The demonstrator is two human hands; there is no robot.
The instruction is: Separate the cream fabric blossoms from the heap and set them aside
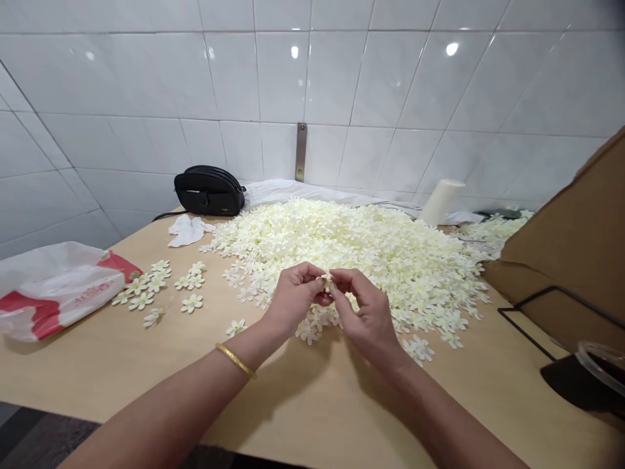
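Between my fingertips is a small pale artificial flower, pinched from both sides above the table's front half. My left hand, with a gold bangle on its wrist, closes on it from the left. From the right, my right hand grips it with thumb and fingers. Part of the flower is hidden by the fingers. Just behind both hands spreads a large heap of cream-white artificial flowers. A few single flowers lie to the left of my left hand.
A red and white plastic bag lies at the left. A black bag stands near the tiled wall, beside white tissue. Behind the heap leans a white cone. At right are cardboard, a black wire stand and a cup.
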